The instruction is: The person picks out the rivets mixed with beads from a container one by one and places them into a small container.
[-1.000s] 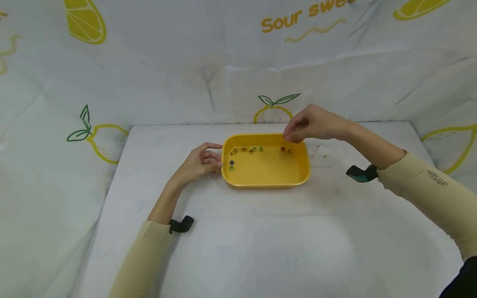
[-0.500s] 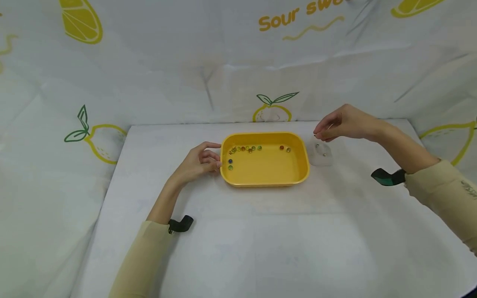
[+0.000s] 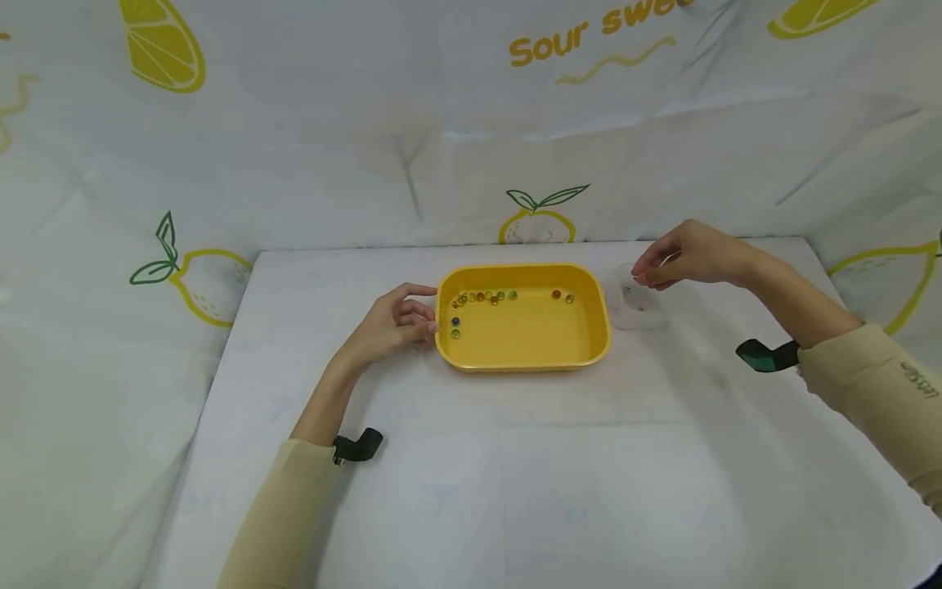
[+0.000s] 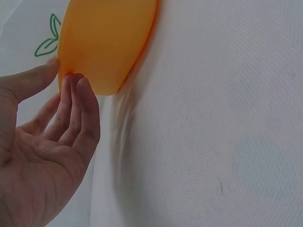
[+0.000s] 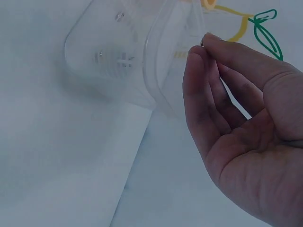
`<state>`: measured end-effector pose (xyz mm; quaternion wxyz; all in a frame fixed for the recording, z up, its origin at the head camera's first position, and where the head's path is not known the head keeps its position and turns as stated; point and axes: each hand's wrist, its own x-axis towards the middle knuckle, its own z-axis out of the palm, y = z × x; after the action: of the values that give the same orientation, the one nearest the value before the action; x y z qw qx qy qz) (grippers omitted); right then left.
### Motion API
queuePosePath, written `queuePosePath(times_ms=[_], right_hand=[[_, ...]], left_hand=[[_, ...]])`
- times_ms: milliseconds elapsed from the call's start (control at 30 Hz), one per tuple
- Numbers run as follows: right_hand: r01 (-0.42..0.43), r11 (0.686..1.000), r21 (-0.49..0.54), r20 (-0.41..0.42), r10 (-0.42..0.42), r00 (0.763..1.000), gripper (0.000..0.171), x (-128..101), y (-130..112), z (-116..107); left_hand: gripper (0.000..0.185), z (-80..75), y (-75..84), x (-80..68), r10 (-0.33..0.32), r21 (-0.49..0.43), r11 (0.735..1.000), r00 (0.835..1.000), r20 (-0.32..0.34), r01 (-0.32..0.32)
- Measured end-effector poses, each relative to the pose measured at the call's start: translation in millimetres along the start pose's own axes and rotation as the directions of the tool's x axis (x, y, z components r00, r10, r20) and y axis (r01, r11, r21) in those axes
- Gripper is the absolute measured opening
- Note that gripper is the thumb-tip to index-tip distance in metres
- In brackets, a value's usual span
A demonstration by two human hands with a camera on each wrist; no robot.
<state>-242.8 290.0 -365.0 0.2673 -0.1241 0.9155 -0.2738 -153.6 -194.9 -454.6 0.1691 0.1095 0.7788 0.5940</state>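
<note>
In the head view, a yellow tray (image 3: pixel 522 348) holds several small glass marbles (image 3: pixel 495 300), mostly along its far left side. A blue marble (image 3: pixel 455 321) lies nearer its left end. My left hand (image 3: pixel 386 325) touches that end with thumb and fingers apart; in the left wrist view the fingertips (image 4: pixel 81 85) rest against the tray's outer wall. My right hand (image 3: pixel 688 255) is over a clear plastic container (image 3: pixel 625 321) to the tray's right. Thumb and forefinger pinch a marble, nearly hidden by the fingertips. Inside the container, small marbles (image 5: pixel 100 54) show in the right wrist view.
A white cloth covers the table (image 3: pixel 441 491). Behind it hangs a white sheet (image 3: pixel 331 164) printed with lemons and lettering. Each forearm has a tan sleeve (image 3: pixel 272 515) and a dark wrist mount (image 3: pixel 358 445).
My right hand has moved right from over the tray's far right corner to the clear container, then slightly lower there. The left hand and tray have stayed in place.
</note>
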Motion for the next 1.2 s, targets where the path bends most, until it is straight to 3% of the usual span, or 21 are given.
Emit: queuePosePath(times_ms=[333,900,1200], right_hand=[[0.009,1.000,0.021,-0.018,-0.009,1.000,0.035,-1.1,2.0,-0.6],[0.045,0.998,0.046,-0.047,-0.043,0.998,0.032,1.1,-18.2,2.2],[0.068,0.989,0.133,-0.048,-0.062,0.997,0.034,6.7,-33.5,7.5]], left_hand=[[0.062,0.0,-0.3,-1.8,-0.011,-0.009,1.000,1.000,0.000,0.011],[0.062,-0.1,-1.6,0.1,-0.026,-0.012,1.000,1.000,-0.006,0.026],[0.062,-0.3,-0.8,-0.5,-0.012,-0.011,1.000,1.000,-0.001,0.012]])
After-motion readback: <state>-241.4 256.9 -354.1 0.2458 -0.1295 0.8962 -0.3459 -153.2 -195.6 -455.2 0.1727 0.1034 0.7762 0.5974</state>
